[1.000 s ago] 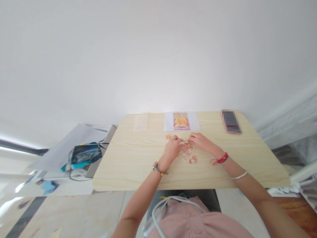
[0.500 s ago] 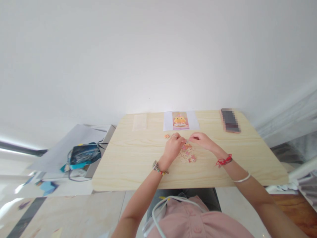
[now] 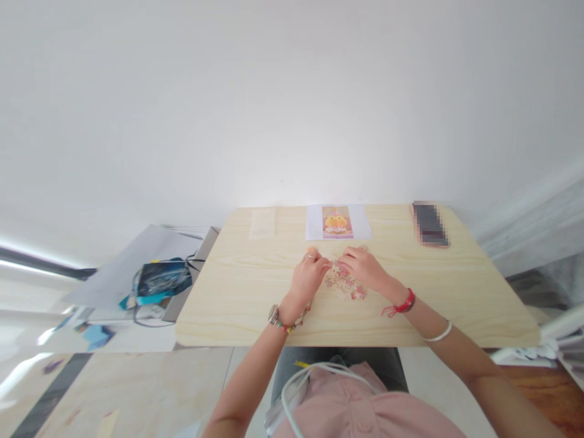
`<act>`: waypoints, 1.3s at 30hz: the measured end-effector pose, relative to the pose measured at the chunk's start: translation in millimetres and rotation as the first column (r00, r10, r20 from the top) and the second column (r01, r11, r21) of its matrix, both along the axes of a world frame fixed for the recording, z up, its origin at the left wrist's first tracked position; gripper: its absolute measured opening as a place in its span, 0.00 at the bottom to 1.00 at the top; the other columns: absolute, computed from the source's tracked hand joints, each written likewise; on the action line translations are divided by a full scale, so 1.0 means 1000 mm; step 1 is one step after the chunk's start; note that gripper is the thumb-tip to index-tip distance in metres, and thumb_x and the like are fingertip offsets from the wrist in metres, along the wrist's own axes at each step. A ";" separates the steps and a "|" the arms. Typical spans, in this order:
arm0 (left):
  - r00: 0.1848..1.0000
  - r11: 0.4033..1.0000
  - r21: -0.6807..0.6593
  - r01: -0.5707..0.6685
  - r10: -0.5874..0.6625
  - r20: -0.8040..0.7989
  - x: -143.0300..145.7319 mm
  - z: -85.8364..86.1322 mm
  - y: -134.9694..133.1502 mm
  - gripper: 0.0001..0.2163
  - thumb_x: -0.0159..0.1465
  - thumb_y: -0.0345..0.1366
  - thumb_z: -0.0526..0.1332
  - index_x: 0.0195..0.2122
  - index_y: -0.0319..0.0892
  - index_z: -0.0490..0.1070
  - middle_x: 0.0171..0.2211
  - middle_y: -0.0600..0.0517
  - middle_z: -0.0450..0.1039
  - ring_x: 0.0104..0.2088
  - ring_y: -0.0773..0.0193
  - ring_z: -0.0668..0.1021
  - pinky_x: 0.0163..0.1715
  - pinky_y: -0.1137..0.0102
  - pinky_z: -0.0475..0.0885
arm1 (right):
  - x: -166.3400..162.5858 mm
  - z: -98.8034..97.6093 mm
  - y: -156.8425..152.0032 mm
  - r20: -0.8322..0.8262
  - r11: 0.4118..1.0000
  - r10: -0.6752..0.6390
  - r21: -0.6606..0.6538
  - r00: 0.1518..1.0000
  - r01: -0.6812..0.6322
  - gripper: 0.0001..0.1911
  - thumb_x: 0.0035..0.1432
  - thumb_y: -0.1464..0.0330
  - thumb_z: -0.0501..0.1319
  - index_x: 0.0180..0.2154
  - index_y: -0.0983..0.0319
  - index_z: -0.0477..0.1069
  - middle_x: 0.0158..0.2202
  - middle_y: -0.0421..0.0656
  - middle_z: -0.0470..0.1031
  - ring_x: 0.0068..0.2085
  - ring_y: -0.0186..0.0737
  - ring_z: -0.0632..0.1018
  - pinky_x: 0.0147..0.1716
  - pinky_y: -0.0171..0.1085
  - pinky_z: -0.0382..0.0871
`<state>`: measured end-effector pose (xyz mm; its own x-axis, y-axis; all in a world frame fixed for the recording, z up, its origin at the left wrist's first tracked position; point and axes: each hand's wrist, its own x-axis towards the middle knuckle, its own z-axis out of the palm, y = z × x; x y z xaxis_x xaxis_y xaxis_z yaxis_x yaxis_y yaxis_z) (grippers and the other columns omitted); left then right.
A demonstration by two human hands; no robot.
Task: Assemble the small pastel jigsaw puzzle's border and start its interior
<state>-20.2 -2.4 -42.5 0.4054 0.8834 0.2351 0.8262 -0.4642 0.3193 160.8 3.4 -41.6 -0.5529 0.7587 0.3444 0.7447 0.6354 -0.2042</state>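
A loose pile of small jigsaw puzzle pieces (image 3: 343, 283), pink and pale wood-coloured, lies on the light wooden table (image 3: 237, 292). My left hand (image 3: 308, 274) is at the pile's left edge, thumb and forefinger pinched on what looks like a puzzle piece, mostly covered by the fingers. Across from it, my right hand (image 3: 365, 267) reaches over the pile's upper right side. Its fingers are bent and drawn together, and their tips hide whatever they grip. Just beyond my left knuckles an orange puzzle piece (image 3: 311, 250) shows in part.
Behind the pile lies a white sheet with a printed yellow cartoon picture (image 3: 337, 222). A clear plastic sleeve (image 3: 263, 223) rests at the back left, a phone (image 3: 430, 224) at the back right. Left of the table, a dark bag (image 3: 164, 278) sits among papers.
My right hand has moved left and in over the pile, closer to my left hand. The left hand has shifted slightly left and now partly covers the orange piece. The view has shifted a little.
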 end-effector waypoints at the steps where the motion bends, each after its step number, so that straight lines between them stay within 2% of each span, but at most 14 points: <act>1: 1.000 1.000 0.002 -0.015 0.015 -0.001 -0.004 -0.001 0.000 0.06 0.60 0.34 0.56 0.34 0.42 0.71 0.33 0.49 0.66 0.37 0.64 0.70 0.35 0.72 0.68 | -0.004 0.000 0.002 0.025 1.000 0.010 0.005 1.000 -0.010 0.11 0.59 0.70 0.52 0.28 0.64 0.70 0.28 0.42 0.66 0.30 0.34 0.67 0.30 0.34 0.58; 7: 0.994 0.995 0.003 -0.102 0.102 -0.033 -0.023 -0.006 0.002 0.06 0.60 0.34 0.56 0.36 0.42 0.71 0.35 0.49 0.67 0.38 0.64 0.70 0.35 0.72 0.68 | -0.026 0.001 0.015 0.128 0.998 0.051 0.029 0.990 -0.055 0.10 0.58 0.70 0.54 0.26 0.65 0.69 0.27 0.41 0.66 0.30 0.34 0.66 0.29 0.33 0.56; 11: 0.986 0.987 0.001 -0.158 0.158 -0.048 -0.029 -0.006 0.012 0.07 0.61 0.35 0.55 0.36 0.42 0.71 0.35 0.49 0.66 0.38 0.64 0.70 0.35 0.73 0.67 | -0.036 -0.006 0.030 0.136 0.997 0.058 0.035 0.989 -0.064 0.11 0.60 0.69 0.52 0.28 0.65 0.69 0.28 0.42 0.66 0.30 0.34 0.66 0.29 0.34 0.55; 18: 0.964 0.970 -0.046 -0.239 0.232 -0.131 -0.034 -0.010 0.035 0.08 0.61 0.35 0.54 0.37 0.42 0.71 0.36 0.49 0.65 0.39 0.63 0.70 0.34 0.73 0.67 | -0.052 -0.017 0.063 0.207 0.997 0.067 -0.040 0.976 -0.060 0.14 0.60 0.67 0.52 0.28 0.66 0.71 0.28 0.44 0.67 0.31 0.35 0.67 0.30 0.34 0.56; 26: 0.954 0.962 -0.081 -0.260 0.243 -0.176 -0.036 -0.016 0.028 0.08 0.61 0.35 0.54 0.37 0.41 0.70 0.37 0.49 0.66 0.38 0.64 0.71 0.36 0.73 0.67 | -0.056 -0.015 0.053 0.224 0.997 0.077 -0.042 0.972 -0.069 0.13 0.61 0.68 0.50 0.33 0.66 0.71 0.29 0.45 0.69 0.30 0.35 0.67 0.30 0.34 0.57; 29: 0.953 0.961 -0.070 -0.267 0.253 -0.164 -0.037 -0.014 0.025 0.08 0.60 0.36 0.55 0.38 0.40 0.70 0.38 0.48 0.65 0.38 0.64 0.71 0.36 0.73 0.67 | -0.046 -0.010 0.050 0.201 0.998 0.047 -0.043 0.978 -0.039 0.12 0.60 0.69 0.51 0.30 0.66 0.71 0.30 0.45 0.68 0.32 0.36 0.68 0.31 0.34 0.59; 32: 0.958 0.964 -0.049 -0.262 0.254 -0.137 -0.037 -0.007 0.020 0.08 0.60 0.35 0.56 0.39 0.40 0.69 0.38 0.48 0.65 0.38 0.64 0.71 0.36 0.72 0.67 | -0.023 -0.002 0.047 0.137 0.998 0.007 -0.057 0.991 0.001 0.11 0.59 0.71 0.51 0.29 0.66 0.70 0.32 0.46 0.68 0.33 0.36 0.69 0.33 0.34 0.60; 35: 0.968 0.971 -0.057 -0.233 0.226 -0.106 -0.031 0.000 0.013 0.08 0.60 0.34 0.55 0.39 0.41 0.69 0.37 0.49 0.65 0.38 0.64 0.71 0.36 0.72 0.68 | 0.005 0.001 0.042 0.063 0.989 0.001 -0.146 0.998 0.008 0.09 0.58 0.72 0.53 0.31 0.65 0.71 0.34 0.45 0.68 0.35 0.36 0.69 0.35 0.34 0.62; 39: 0.991 0.990 -0.065 -0.127 0.123 -0.057 -0.014 0.000 0.012 0.08 0.59 0.32 0.57 0.40 0.42 0.69 0.39 0.49 0.65 0.41 0.63 0.71 0.39 0.71 0.68 | 0.025 -0.002 0.033 0.003 0.961 0.068 -0.271 0.998 -0.064 0.07 0.55 0.73 0.55 0.34 0.63 0.72 0.35 0.44 0.69 0.36 0.36 0.70 0.35 0.34 0.63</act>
